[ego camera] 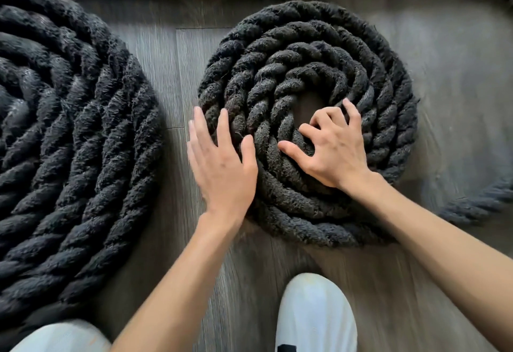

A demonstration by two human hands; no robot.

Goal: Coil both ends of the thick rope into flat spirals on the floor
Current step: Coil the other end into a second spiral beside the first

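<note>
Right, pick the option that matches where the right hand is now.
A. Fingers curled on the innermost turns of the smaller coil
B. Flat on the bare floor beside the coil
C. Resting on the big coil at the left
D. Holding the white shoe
A: the right hand sits with bent fingers on the inner turns of the smaller coil, next to its open centre.

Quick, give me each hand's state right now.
Left hand: open, flat against the small spiral's outer edge.
Right hand: fingers curled into the spiral's inner turns, gripping rope.
</note>
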